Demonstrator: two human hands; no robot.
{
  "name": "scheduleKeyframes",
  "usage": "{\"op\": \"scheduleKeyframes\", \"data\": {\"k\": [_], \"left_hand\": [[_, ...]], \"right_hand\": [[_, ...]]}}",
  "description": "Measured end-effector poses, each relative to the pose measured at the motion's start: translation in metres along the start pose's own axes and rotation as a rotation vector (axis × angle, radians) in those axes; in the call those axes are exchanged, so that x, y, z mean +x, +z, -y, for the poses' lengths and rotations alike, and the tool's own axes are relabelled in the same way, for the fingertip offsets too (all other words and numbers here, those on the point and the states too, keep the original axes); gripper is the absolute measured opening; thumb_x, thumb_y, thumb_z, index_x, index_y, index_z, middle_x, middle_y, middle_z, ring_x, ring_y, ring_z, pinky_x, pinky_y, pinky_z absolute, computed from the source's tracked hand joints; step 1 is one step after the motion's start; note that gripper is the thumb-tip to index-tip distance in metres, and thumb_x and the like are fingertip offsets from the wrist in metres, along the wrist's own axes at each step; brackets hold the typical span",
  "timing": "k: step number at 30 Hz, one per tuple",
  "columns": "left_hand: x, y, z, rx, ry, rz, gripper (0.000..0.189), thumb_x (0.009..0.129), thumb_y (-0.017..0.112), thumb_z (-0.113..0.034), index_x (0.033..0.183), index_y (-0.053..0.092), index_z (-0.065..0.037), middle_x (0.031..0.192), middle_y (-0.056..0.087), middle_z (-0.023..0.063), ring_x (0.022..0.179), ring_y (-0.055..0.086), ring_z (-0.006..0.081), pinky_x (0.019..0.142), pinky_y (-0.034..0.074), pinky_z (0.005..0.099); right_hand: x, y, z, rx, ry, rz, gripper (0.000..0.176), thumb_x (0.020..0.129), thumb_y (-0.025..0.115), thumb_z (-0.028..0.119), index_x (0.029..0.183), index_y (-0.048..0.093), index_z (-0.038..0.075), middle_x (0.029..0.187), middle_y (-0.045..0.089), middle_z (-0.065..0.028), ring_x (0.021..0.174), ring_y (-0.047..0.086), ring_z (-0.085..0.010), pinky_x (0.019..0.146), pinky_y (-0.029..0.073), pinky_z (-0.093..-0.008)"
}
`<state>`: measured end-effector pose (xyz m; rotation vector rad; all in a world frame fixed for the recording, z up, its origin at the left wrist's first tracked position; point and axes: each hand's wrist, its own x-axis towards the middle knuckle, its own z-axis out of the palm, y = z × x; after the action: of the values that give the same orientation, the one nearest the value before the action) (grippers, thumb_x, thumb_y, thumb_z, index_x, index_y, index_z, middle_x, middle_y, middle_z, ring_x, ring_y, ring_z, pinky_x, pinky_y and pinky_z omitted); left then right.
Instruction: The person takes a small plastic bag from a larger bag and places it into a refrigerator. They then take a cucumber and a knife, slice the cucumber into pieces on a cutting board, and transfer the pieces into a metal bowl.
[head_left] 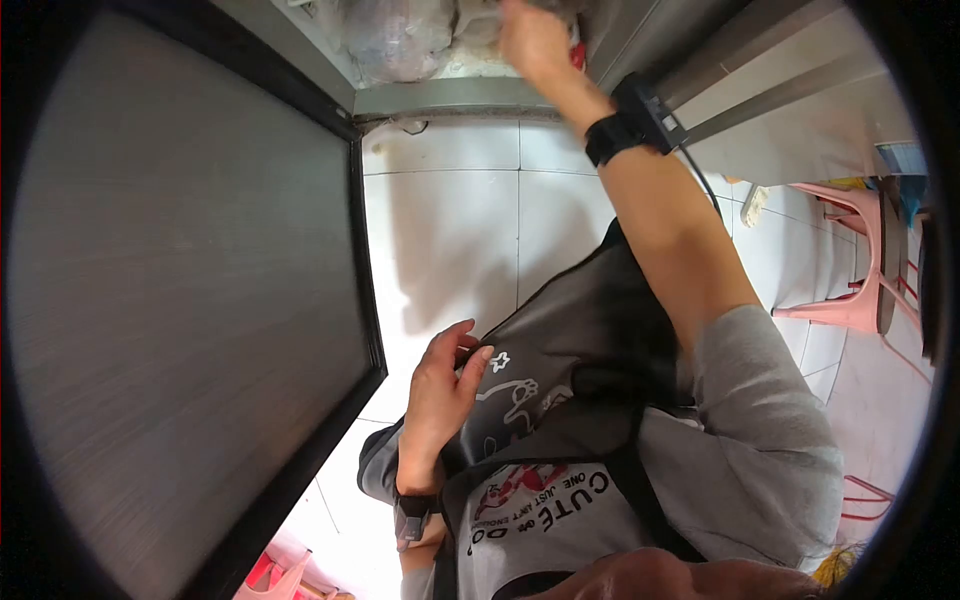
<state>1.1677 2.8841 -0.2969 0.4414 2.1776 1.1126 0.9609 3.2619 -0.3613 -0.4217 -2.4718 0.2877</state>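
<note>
My right hand (535,42) reaches into an open cabinet at the top of the view, beside pale plastic bags (400,38). Its fingers run up to the frame's top edge and are blurred, so what they hold, if anything, cannot be made out. A bit of red (578,56) shows just right of that hand. My left hand (445,385) is in front of the dark apron (590,320), its fingers loosely curved and apart, with nothing in it.
A grey cabinet door (190,270) with a black frame stands open on the left. The cabinet's lower edge (450,98) crosses above the white tiled floor (450,220). Pink stools (855,260) stand at the right, and something pink (275,575) is at the lower left.
</note>
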Motion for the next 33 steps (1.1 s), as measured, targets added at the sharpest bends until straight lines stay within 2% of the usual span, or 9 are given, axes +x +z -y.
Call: {"op": "scheduleKeyframes", "data": {"k": [3, 6, 10, 12, 19, 22, 28, 31, 33], "left_hand": [[0.007, 0.003, -0.003, 0.018, 0.026, 0.025, 0.040, 0.091, 0.066, -0.021, 0.123, 0.055, 0.002, 0.098, 0.066, 0.0159, 0.078, 0.066, 0.0244, 0.065, 0.052, 0.0332], [0.009, 0.005, -0.004, 0.044, 0.021, 0.047, 0.037, 0.093, 0.064, -0.016, 0.125, 0.054, 0.001, 0.099, 0.068, 0.0130, 0.082, 0.066, 0.0180, 0.073, 0.052, 0.0291], [0.008, 0.003, -0.003, 0.055, 0.024, 0.061, 0.037, 0.093, 0.064, -0.016, 0.125, 0.054, 0.001, 0.099, 0.068, 0.0132, 0.082, 0.066, 0.0176, 0.073, 0.052, 0.0293], [0.007, 0.000, 0.001, 0.036, 0.029, 0.054, 0.037, 0.093, 0.064, -0.016, 0.125, 0.054, 0.001, 0.099, 0.068, 0.0130, 0.083, 0.066, 0.0175, 0.074, 0.052, 0.0291], [0.002, -0.007, -0.003, -0.043, 0.040, 0.007, 0.038, 0.092, 0.065, -0.015, 0.126, 0.054, 0.000, 0.099, 0.068, 0.0122, 0.085, 0.066, 0.0174, 0.076, 0.052, 0.0293], [0.004, -0.007, -0.011, -0.033, 0.030, -0.003, 0.038, 0.092, 0.065, -0.015, 0.126, 0.055, 0.000, 0.099, 0.068, 0.0119, 0.085, 0.066, 0.0173, 0.076, 0.052, 0.0292], [0.013, -0.002, -0.013, -0.047, -0.016, 0.049, 0.037, 0.093, 0.064, -0.016, 0.125, 0.055, 0.000, 0.099, 0.068, 0.0121, 0.085, 0.066, 0.0167, 0.076, 0.052, 0.0290], [0.014, 0.000, -0.010, -0.026, 0.022, 0.046, 0.042, 0.093, 0.065, -0.020, 0.126, 0.053, 0.002, 0.100, 0.067, 0.0150, 0.081, 0.066, 0.0205, 0.071, 0.053, 0.0313], [0.013, -0.001, -0.008, -0.036, 0.011, 0.042, 0.041, 0.093, 0.065, -0.020, 0.126, 0.053, 0.002, 0.100, 0.067, 0.0151, 0.081, 0.066, 0.0205, 0.071, 0.053, 0.0312]], "right_hand": [[-0.017, 0.001, 0.030, 0.168, -0.076, 0.019, 0.017, 0.083, 0.057, 0.007, 0.100, 0.060, 0.006, 0.089, 0.066, -0.0217, 0.092, 0.060, -0.0420, 0.080, 0.048, -0.0503], [-0.035, -0.005, 0.047, 0.343, -0.030, -0.022, 0.012, 0.085, 0.057, 0.008, 0.096, 0.058, 0.004, 0.090, 0.067, -0.0216, 0.091, 0.061, -0.0430, 0.085, 0.046, -0.0500], [-0.044, -0.021, 0.049, 0.429, 0.006, -0.050, 0.010, 0.085, 0.057, 0.008, 0.094, 0.057, 0.003, 0.088, 0.067, -0.0215, 0.091, 0.060, -0.0445, 0.083, 0.046, -0.0504], [-0.051, -0.023, 0.048, 0.326, 0.154, 0.124, 0.014, 0.084, 0.059, 0.012, 0.093, 0.059, 0.001, 0.087, 0.067, -0.0223, 0.086, 0.062, -0.0452, 0.080, 0.048, -0.0509], [-0.069, -0.025, 0.055, 0.095, 0.145, 0.170, 0.021, 0.079, 0.061, 0.019, 0.085, 0.060, -0.001, 0.073, 0.066, -0.0219, 0.069, 0.065, -0.0411, 0.065, 0.052, -0.0508], [-0.073, -0.025, 0.049, -0.002, -0.009, 0.224, 0.018, 0.078, 0.062, 0.019, 0.078, 0.061, 0.001, 0.069, 0.065, -0.0196, 0.065, 0.065, -0.0375, 0.061, 0.052, -0.0480], [-0.074, -0.023, 0.043, 0.012, -0.186, 0.067, 0.016, 0.074, 0.066, 0.017, 0.069, 0.059, 0.003, 0.061, 0.062, -0.0159, 0.056, 0.062, -0.0347, 0.054, 0.051, -0.0444], [-0.067, -0.031, 0.052, 0.011, -0.106, 0.216, 0.017, 0.075, 0.067, 0.016, 0.076, 0.059, 0.001, 0.075, 0.065, -0.0188, 0.070, 0.064, -0.0350, 0.064, 0.052, -0.0448], [-0.063, -0.031, 0.061, 0.030, -0.070, 0.075, 0.030, 0.078, 0.066, 0.015, 0.100, 0.058, -0.004, 0.104, 0.062, -0.0245, 0.094, 0.059, -0.0373, 0.080, 0.049, -0.0458]]}}
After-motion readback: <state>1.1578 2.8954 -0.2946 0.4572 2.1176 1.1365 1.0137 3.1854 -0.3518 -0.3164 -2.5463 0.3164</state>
